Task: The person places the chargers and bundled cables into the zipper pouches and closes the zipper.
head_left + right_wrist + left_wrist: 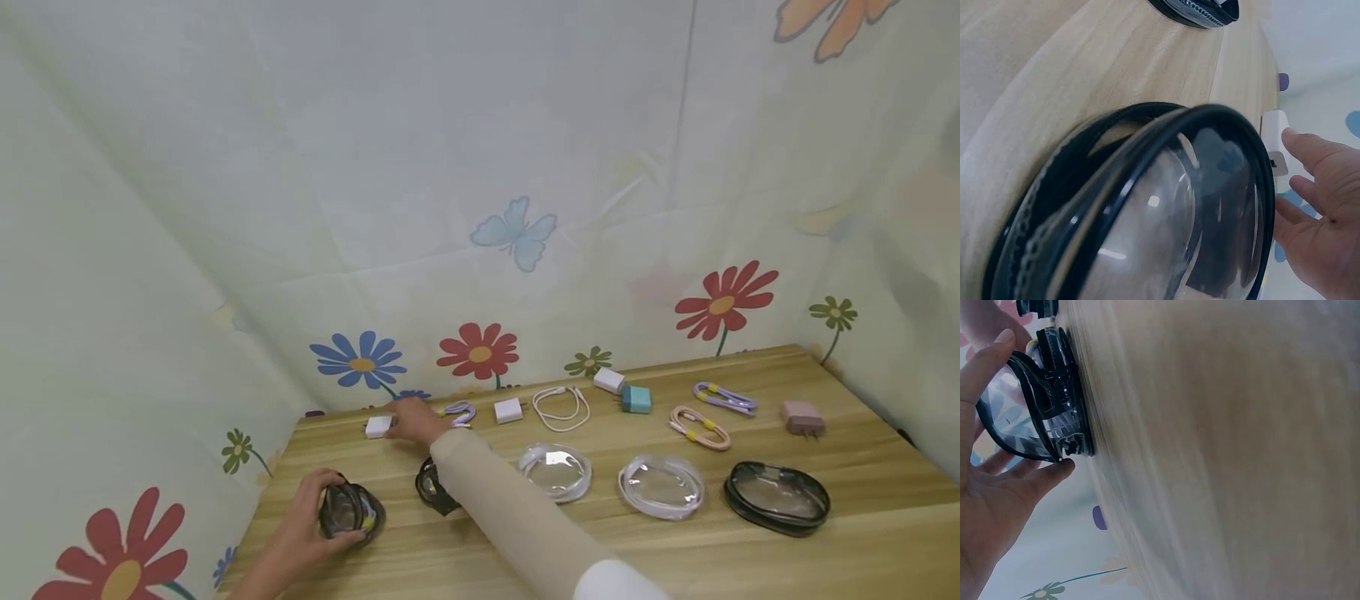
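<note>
On the left of the table, my left hand (pixel 307 521) holds a clear zip pouch with black trim (pixel 347 510). Its thumb and fingers spread the pouch's edge, as the left wrist view also shows the pouch (pixel 1038 406). Something purple and yellow, looking like a bundled cable (pixel 368 515), is inside. My right hand (pixel 416 421) reaches to the back left, beside a white charger plug (pixel 378 427). In the right wrist view its thumb lies at the edge of the white charger plug (pixel 1274 140), the other fingers loosely bent below. A second black-trimmed pouch (pixel 431 487) sits under the right forearm.
Along the back lie a purple cable (pixel 459 412), white charger (pixel 508 410), white cable (pixel 561 408), another white charger (pixel 609 381), teal charger (pixel 637 400), further cables and a pink charger (pixel 802 417). Two white-trimmed pouches (pixel 662 487) and a black-trimmed pouch (pixel 777 498) stand in front.
</note>
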Demonstrator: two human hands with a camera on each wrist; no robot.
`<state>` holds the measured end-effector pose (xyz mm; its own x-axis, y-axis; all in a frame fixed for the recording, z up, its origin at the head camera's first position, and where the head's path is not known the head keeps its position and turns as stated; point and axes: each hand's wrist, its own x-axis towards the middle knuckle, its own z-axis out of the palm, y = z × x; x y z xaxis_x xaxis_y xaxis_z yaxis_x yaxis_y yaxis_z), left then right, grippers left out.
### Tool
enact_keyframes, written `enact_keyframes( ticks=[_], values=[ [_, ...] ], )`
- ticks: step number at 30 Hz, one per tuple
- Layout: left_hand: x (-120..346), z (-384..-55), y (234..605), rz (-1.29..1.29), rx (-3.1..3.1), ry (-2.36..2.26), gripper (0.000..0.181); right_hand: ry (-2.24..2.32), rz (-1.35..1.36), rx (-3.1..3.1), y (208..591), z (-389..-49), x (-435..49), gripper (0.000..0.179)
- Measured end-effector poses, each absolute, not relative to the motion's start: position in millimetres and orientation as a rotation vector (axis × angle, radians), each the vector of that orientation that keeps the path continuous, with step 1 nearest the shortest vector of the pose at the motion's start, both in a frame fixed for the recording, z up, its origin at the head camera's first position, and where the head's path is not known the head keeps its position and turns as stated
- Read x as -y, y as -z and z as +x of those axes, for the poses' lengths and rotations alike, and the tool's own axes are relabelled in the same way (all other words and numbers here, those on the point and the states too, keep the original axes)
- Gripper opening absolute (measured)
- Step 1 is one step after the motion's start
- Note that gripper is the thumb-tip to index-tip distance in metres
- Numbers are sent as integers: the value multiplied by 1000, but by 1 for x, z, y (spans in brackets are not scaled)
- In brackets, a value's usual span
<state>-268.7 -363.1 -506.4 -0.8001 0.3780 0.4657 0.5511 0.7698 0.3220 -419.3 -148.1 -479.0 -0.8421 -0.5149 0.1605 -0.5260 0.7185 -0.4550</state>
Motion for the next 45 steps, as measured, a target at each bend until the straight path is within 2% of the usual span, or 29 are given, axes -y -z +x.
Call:
enact_keyframes(
  ticks=[9,18,26,30,34,39,45],
  values=[
    [360,-269,505,-708,2605,703,83,-550,938,2987,481,-423,157,41],
    [362,-270,503,-702,2599,680,83,-612,903,2996,483,-423,154,38],
    [364,-269,502,-661,2677,667,83,-608,873,2971,488,-425,161,61],
    [361,-271,503,-652,2720,666,83,-672,787,2973,493,-426,162,64],
    [358,-272,502,-698,2670,686,84,-796,686,2958,494,-424,160,53],
    [357,-272,500,-740,2619,691,83,-866,694,2933,495,-423,157,36],
    [360,-270,502,-727,2619,690,82,-911,751,2894,495,-423,155,36]
  ],
)
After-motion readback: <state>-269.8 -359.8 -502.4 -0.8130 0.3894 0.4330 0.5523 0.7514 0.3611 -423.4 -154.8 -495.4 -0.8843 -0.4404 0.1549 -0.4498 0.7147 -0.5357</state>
